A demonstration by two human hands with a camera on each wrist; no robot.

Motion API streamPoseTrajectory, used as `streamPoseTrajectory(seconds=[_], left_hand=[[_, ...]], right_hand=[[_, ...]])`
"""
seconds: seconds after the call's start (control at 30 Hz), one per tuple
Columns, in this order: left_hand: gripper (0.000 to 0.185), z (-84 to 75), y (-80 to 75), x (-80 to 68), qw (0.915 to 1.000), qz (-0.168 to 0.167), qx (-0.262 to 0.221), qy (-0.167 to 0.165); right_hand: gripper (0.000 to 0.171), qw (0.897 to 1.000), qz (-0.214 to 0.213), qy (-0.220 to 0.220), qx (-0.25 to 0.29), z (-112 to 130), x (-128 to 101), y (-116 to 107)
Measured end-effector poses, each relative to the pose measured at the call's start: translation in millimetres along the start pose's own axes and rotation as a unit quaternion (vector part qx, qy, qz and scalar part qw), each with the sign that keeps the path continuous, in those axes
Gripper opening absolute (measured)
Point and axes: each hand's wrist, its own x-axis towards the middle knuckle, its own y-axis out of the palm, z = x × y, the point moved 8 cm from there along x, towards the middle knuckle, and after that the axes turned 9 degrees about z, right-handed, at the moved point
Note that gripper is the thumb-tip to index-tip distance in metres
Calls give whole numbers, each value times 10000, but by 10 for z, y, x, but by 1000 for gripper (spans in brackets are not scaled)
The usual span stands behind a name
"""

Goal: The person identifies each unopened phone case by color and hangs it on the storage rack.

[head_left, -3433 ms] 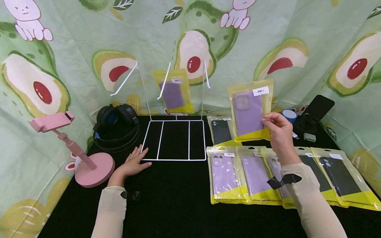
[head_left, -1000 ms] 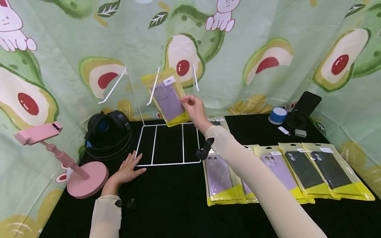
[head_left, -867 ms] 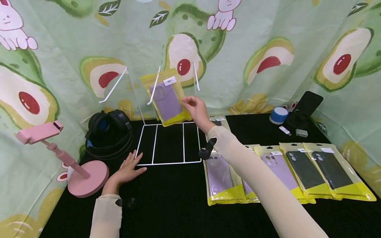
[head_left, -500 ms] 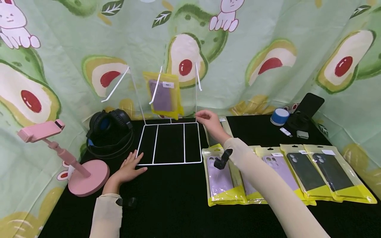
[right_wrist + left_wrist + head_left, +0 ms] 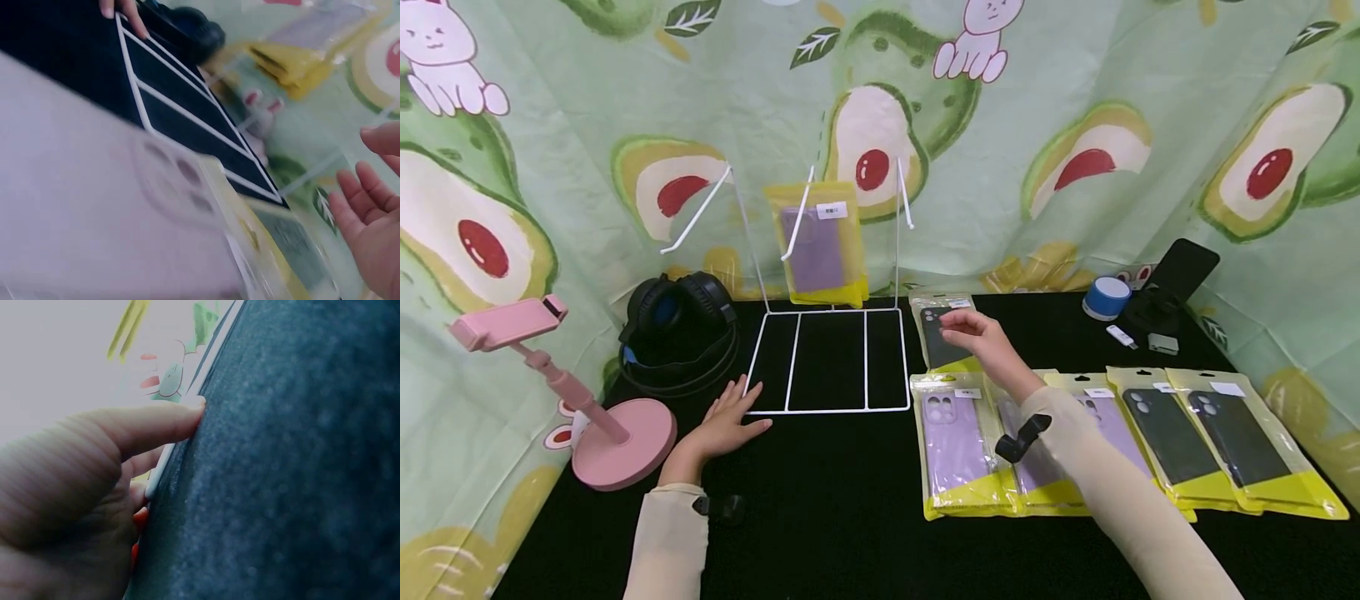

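Observation:
My left hand rests with spread fingers at the front left corner of a white wire display rack; the left wrist view shows the thumb on the dark cloth beside the rack's wire. Bagged purple phone cases hang from the rack's middle hook, one behind another. My right hand holds nothing, fingers loosely bent, above a bagged black phone case. Closer to me lie bagged purple cases, the leftmost large in the right wrist view, where the right hand shows an empty gap between thumb and fingers.
Two bagged black cases lie at the right of the row. Black headphones and a pink phone stand are on the left. A blue-and-white round speaker-like object and a black stand stand at the back right.
My right hand has carried a bagged purple phone case onto the middle hook, let it go and drawn back to the right. The left hand has stayed at the rack's corner.

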Motion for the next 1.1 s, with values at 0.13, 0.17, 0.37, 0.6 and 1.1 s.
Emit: streamPoseTrajectory(seconds=[0.13,0.17,0.37,0.6,1.1], left_hand=[[72,-11,-10,-5,10000,1,-10,-3],[72,-15,-12,-6,10000,-3,-4,13],[73,-13,-5,2,10000,-18,27,81],[71,-8,3,8,10000,-23,0,96],[71,1,-6,-2,10000,10,-2,-3]], right_hand=[[41,9971,-36,414,-637,-113,1,-198],[43,9957,-73,534,-759,-152,10,-252],[57,9826,-346,1333,-1249,-442,57,-525],[69,9643,214,1561,-2129,-577,58,-524],[25,9639,-158,1536,-2170,-551,-16,-494]])
